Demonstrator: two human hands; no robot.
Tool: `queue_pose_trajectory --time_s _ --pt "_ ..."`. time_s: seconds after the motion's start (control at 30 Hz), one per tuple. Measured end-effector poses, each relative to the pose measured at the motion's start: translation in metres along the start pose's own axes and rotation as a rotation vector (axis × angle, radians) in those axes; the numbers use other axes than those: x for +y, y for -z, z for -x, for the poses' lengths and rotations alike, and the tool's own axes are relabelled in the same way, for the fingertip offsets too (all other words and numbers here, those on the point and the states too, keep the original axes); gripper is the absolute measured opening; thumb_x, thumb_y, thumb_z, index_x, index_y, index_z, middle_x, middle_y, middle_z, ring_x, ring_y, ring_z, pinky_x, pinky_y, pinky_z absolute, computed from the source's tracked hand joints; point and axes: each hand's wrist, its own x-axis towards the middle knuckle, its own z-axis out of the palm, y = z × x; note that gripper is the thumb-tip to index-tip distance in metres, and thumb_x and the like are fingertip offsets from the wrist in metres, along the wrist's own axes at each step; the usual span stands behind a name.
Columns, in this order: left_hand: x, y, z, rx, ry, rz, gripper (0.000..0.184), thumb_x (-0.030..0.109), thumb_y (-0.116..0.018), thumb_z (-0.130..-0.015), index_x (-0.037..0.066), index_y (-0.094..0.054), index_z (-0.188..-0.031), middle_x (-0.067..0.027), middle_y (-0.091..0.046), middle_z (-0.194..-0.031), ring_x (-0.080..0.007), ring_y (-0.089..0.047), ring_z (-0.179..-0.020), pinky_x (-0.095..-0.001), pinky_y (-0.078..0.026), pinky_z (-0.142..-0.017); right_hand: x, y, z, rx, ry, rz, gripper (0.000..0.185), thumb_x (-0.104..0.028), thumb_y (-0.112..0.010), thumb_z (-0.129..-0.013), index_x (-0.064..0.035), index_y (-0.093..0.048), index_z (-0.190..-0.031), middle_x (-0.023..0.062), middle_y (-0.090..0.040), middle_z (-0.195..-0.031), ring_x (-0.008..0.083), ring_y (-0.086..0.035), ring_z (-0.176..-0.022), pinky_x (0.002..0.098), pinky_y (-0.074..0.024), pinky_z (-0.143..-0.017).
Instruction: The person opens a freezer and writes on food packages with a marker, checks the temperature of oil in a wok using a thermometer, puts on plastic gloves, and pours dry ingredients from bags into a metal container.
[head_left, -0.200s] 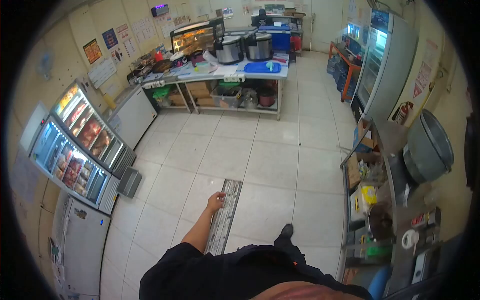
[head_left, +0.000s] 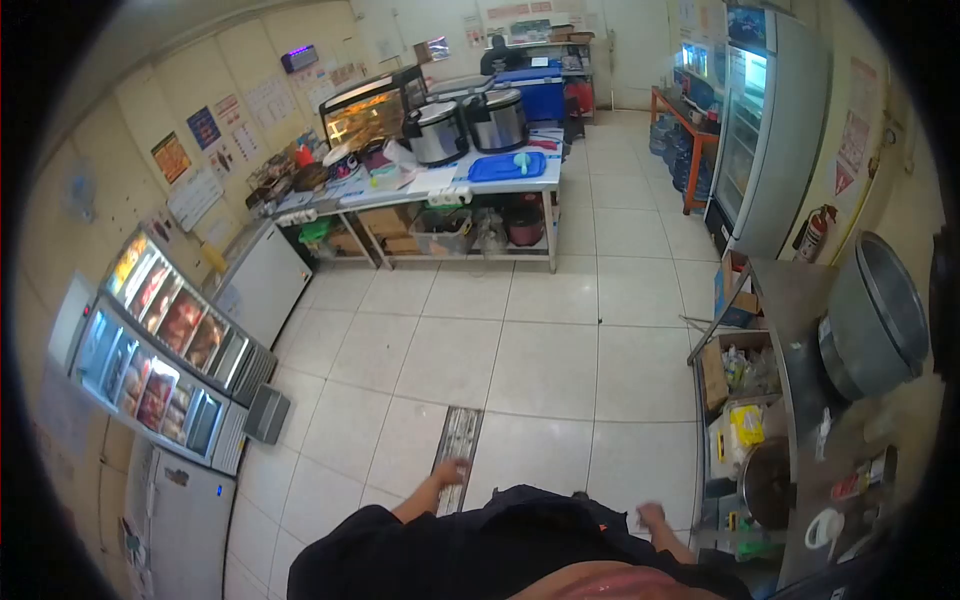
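Note:
My left hand [head_left: 452, 472] hangs low in front of my body, over the drain grate [head_left: 460, 430] set into the tiled floor. Its fingers look loosely bent and a little apart, and I see nothing in them. On the other side my right hand [head_left: 652, 516] swings out beside my dark clothing [head_left: 450, 545]. It is small and smeared, so I cannot make out how its fingers lie. The steel side table [head_left: 775, 300] is the nearest thing on that side, apart from the hand.
Ahead stands a worktable [head_left: 430, 185] with two large cookers [head_left: 497, 122] and a blue tray [head_left: 507, 167]. Display fridges [head_left: 165, 350] line the left wall. A tall glass-door fridge [head_left: 750, 130] and a large metal pot [head_left: 875, 315] stand right. A person [head_left: 496, 58] is at the back.
The view has tilted up, so the floor and furniture sit lower. My left hand is lower in view, and my right hand has come into sight at the lower right.

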Motion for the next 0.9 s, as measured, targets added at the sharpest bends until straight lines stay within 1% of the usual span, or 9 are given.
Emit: queue_pose_trajectory --time_s 0.07,0.2,0.37,0.47,0.53,0.57,0.67,0.7,0.9 --pt "0.042 0.006 0.007 -0.310 0.500 0.263 0.033 0.021 -0.054 -0.086 0.009 -0.063 -0.115 -0.0124 -0.067 -0.102 -0.0260 -0.065 -0.093 -0.0391 -0.052 -0.083 -0.017 0.068 -0.077 0.342 -0.032 -0.662 0.018 -0.022 -0.059 -0.082 -0.0048 -0.065 -0.084 0.0089 -0.063 -0.069 0.0169 -0.059 -0.052 0.0323 -0.0497 -0.051" --pt "0.050 0.011 -0.041 -0.366 0.686 0.347 0.032 0.025 -0.053 -0.085 0.010 -0.064 -0.111 -0.0122 -0.067 -0.101 -0.0273 -0.065 -0.093 -0.0406 -0.051 -0.082 -0.087 0.288 -0.144 0.621 0.271 -0.718 0.024 -0.021 -0.066 -0.080 -0.0029 -0.064 -0.097 0.0057 -0.064 -0.075 0.0141 -0.061 -0.062 0.0284 -0.0488 -0.053" --pt "0.035 0.040 -0.160 -0.407 0.803 0.334 0.030 0.029 -0.052 -0.085 0.012 -0.065 -0.106 -0.0119 -0.067 -0.099 -0.0289 -0.065 -0.092 -0.0425 -0.050 -0.080 -0.075 0.381 -0.276 0.794 0.399 -0.559 0.025 -0.022 -0.066 -0.082 -0.0022 -0.064 -0.096 0.0072 -0.064 -0.078 0.0145 -0.061 -0.060 0.0278 -0.0483 -0.052" --pt "0.025 0.063 -0.251 -0.550 0.559 0.048 0.030 0.032 -0.052 -0.085 0.014 -0.066 -0.104 -0.0117 -0.067 -0.098 -0.0298 -0.065 -0.091 -0.0436 -0.050 -0.080 -0.005 0.346 -0.345 0.335 -0.012 -0.546 0.019 -0.022 -0.063 -0.085 -0.0040 -0.064 -0.092 0.0106 -0.064 -0.086 0.0171 -0.062 -0.056 0.0307 -0.0516 -0.050" --pt "0.014 0.076 -0.319 -0.661 0.008 -0.591 0.030 0.034 -0.051 -0.084 0.014 -0.066 -0.102 -0.0115 -0.067 -0.098 -0.0305 -0.065 -0.091 -0.0444 -0.049 -0.079 0.053 0.317 -0.352 -0.076 0.224 0.024 0.043 -0.020 -0.070 -0.072 -0.0123 -0.062 -0.113 0.0087 -0.066 -0.098 0.0289 -0.063 -0.091 0.0433 -0.0500 -0.079" --pt "0.014 0.082 -0.358 -0.539 -0.037 -0.664 0.030 0.035 -0.051 -0.084 0.015 -0.066 -0.101 -0.0115 -0.067 -0.097 -0.0308 -0.065 -0.090 -0.0447 -0.049 -0.079 0.037 0.343 -0.324 -0.191 0.380 0.435 0.050 -0.016 -0.069 -0.072 -0.0141 -0.058 -0.120 0.0116 -0.066 -0.097 0.0326 -0.063 -0.089 0.0443 -0.0503 -0.079" --pt "0.028 0.119 -0.512 0.237 0.298 0.140 0.038 0.042 -0.057 -0.085 0.006 -0.064 -0.075 -0.0079 -0.064 -0.068 -0.0179 -0.059 -0.060 -0.0349 -0.049 -0.057 0.003 0.387 -0.320 -0.327 -0.119 -0.149 0.038 -0.020 -0.064 -0.077 -0.0109 -0.061 -0.114 0.0129 -0.067 -0.090 0.0328 -0.065 -0.086 0.0461 -0.0514 -0.073" --pt "0.068 0.155 -0.557 0.139 0.437 0.228 0.038 0.042 -0.057 -0.084 0.006 -0.068 -0.091 -0.0120 -0.069 -0.084 -0.0268 -0.065 -0.079 -0.0405 -0.051 -0.073 0.004 0.396 -0.324 -0.327 -0.220 -0.255 0.035 -0.021 -0.063 -0.078 -0.0104 -0.061 -0.112 0.0130 -0.067 -0.090 0.0324 -0.065 -0.086 0.0459 -0.0513 -0.073" --pt "0.272 0.279 -0.735 0.465 0.101 0.499 0.030 0.024 -0.064 -0.085 0.007 -0.065 -0.109 -0.0095 -0.068 -0.097 -0.0177 -0.063 -0.089 -0.0314 -0.049 -0.082 0.047 0.508 -0.438 -0.243 0.015 0.102 0.029 -0.031 -0.059 -0.082 -0.0078 -0.064 -0.099 0.0137 -0.066 -0.084 0.0302 -0.065 -0.087 0.0444 -0.0501 -0.075"
